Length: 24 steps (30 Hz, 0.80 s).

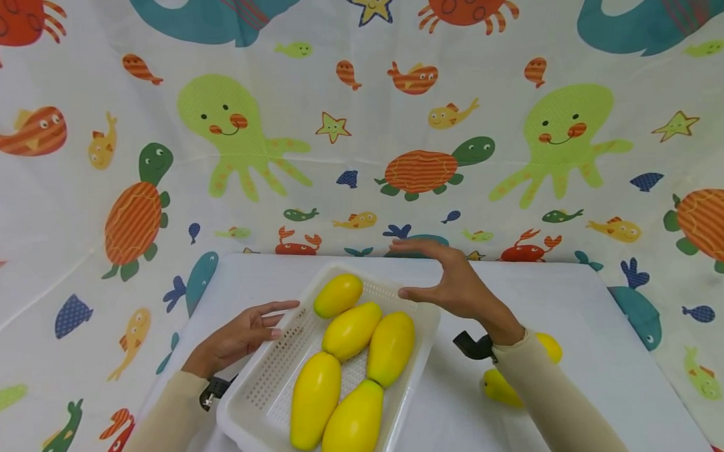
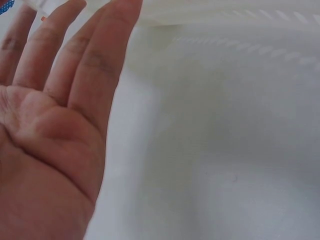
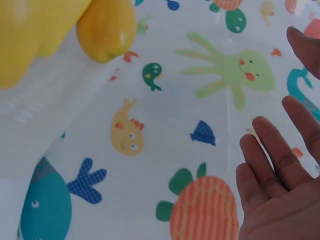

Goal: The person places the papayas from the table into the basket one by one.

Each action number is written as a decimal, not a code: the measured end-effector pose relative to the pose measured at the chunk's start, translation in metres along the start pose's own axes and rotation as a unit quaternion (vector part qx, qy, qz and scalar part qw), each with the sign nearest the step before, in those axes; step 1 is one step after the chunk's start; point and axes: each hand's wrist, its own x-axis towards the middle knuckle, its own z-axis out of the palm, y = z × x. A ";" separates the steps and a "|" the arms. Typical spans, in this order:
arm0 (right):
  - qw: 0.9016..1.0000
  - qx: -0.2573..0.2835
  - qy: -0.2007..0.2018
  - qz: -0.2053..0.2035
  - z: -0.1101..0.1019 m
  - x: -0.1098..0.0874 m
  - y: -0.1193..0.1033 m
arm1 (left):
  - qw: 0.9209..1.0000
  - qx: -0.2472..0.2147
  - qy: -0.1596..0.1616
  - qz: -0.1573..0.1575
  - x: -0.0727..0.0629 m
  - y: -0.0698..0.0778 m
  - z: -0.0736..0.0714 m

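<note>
A white perforated plastic basket (image 1: 274, 365) sits at a slant in the head view, with several yellow papaya-like fruits (image 1: 352, 331) lying inside. My left hand (image 1: 240, 340) is beside its left wall, fingertips right at the rim. In the left wrist view, the fingers of that hand (image 2: 55, 125) are stretched out straight. My right hand (image 1: 469, 292) hovers by the far right corner, thumb and fingers spread wide with nothing between them. The right wrist view shows this hand (image 3: 280, 195) apart from the basket wall (image 3: 55, 105), palm partly visible.
Two more yellow fruits (image 1: 501, 387) lie on the white table (image 1: 588, 351) to the right, partly hidden by my right forearm. Behind the table hangs a curtain (image 1: 348, 166) printed with sea animals. Each wrist carries a small black camera (image 1: 474, 346).
</note>
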 end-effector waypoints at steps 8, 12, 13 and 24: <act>0.999 -0.030 0.039 -0.009 -0.025 -0.017 -0.004 | 1.000 0.002 -0.001 0.001 0.000 -0.001 -0.001; 0.997 -0.045 0.059 0.002 -0.035 -0.029 -0.003 | 1.000 0.000 -0.002 0.001 0.001 -0.002 -0.002; 0.997 -0.048 0.064 0.006 -0.038 -0.032 -0.003 | 1.000 0.000 -0.002 0.001 0.001 -0.002 -0.002; 0.990 -0.069 0.110 0.053 -0.062 -0.066 0.001 | 1.000 -0.007 0.003 -0.004 0.002 0.002 -0.002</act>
